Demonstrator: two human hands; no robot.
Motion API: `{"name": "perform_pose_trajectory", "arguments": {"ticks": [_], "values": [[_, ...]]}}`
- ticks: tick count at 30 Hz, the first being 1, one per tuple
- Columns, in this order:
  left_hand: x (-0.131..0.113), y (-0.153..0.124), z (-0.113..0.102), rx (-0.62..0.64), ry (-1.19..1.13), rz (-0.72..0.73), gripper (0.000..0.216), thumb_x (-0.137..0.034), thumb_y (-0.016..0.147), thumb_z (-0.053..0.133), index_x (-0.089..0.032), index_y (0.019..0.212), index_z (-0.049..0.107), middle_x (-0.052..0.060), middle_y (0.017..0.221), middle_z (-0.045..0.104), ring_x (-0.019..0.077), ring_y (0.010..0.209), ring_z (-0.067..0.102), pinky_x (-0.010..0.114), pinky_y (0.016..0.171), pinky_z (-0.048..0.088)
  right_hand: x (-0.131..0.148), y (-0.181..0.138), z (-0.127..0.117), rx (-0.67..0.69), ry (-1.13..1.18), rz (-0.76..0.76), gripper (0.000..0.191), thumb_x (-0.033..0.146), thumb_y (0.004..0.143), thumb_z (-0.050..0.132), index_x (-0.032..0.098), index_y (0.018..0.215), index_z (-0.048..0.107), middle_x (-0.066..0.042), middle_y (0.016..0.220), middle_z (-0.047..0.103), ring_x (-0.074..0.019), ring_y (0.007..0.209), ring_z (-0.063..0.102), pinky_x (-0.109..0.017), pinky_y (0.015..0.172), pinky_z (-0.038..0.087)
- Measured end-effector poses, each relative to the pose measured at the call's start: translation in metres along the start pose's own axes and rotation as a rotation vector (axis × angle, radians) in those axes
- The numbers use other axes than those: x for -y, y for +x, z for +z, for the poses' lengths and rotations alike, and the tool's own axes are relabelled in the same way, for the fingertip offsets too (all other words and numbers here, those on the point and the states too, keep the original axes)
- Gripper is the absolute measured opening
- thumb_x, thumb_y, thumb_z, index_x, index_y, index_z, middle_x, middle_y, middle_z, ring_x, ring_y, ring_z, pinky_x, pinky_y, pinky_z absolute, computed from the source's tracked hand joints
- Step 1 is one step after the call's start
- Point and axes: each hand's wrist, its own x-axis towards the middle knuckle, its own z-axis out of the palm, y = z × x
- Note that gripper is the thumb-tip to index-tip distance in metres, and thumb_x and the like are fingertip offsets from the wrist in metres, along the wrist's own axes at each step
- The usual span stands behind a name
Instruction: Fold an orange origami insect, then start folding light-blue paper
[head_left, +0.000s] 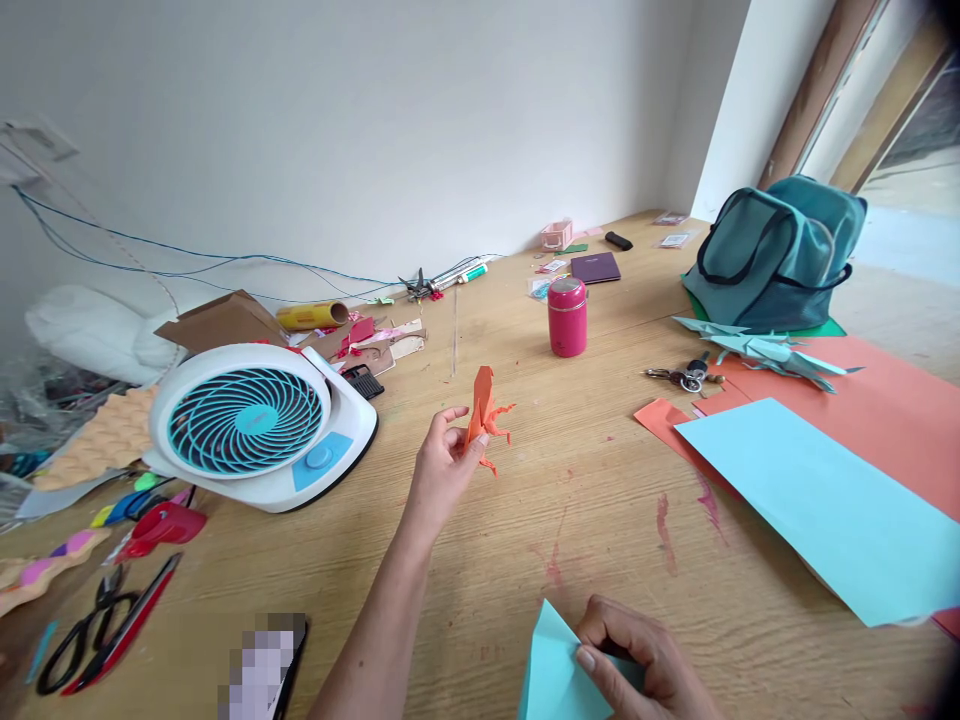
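Note:
My left hand [444, 462] is raised over the middle of the wooden table [525, 600] and pinches an orange folded paper figure [484, 413] with thin legs, held upright. Near the bottom edge, my right hand [645, 665] is closed on a light blue folded sheet of paper [551, 675] that rests on the table.
A white and blue desk fan [259, 425] stands at the left, with scissors [82, 635] and craft clutter around it. A pink flask [567, 316] is behind the figure. At the right lie a large blue sheet [825, 500] over orange paper [892, 420], a teal paper figure [765, 350], keys [682, 377] and a teal bag [780, 255].

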Motion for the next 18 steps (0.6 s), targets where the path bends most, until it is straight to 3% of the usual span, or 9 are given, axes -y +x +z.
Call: {"name": "perform_pose_trajectory", "arguments": {"ticks": [12, 18], "values": [[-0.0078, -0.0042, 0.0015, -0.001, 0.020, -0.005, 0.048, -0.038, 0.081, 0.069, -0.021, 0.122, 0.050, 0.002, 0.085, 0.076, 0.0193, 0.083, 0.071, 0.030, 0.077, 0.052, -0.0008, -0.0010, -0.0004, 0.003, 0.003, 0.022, 0.051, 0.060, 0.098, 0.043, 0.020, 0.069, 0.051, -0.001, 0.068, 0.055, -0.0145, 0.063, 0.053, -0.024, 0.060, 0.042], [-0.0078, -0.0051, 0.0003, -0.058, 0.184, 0.054, 0.042, -0.032, 0.084, 0.065, -0.021, 0.122, 0.051, 0.002, 0.083, 0.074, 0.0183, 0.077, 0.069, 0.029, 0.073, 0.050, -0.0014, -0.0009, 0.0001, 0.012, 0.004, 0.024, 0.051, 0.061, 0.098, 0.042, 0.020, 0.068, 0.050, -0.001, 0.067, 0.053, -0.0141, 0.062, 0.051, -0.025, 0.060, 0.040]]}}
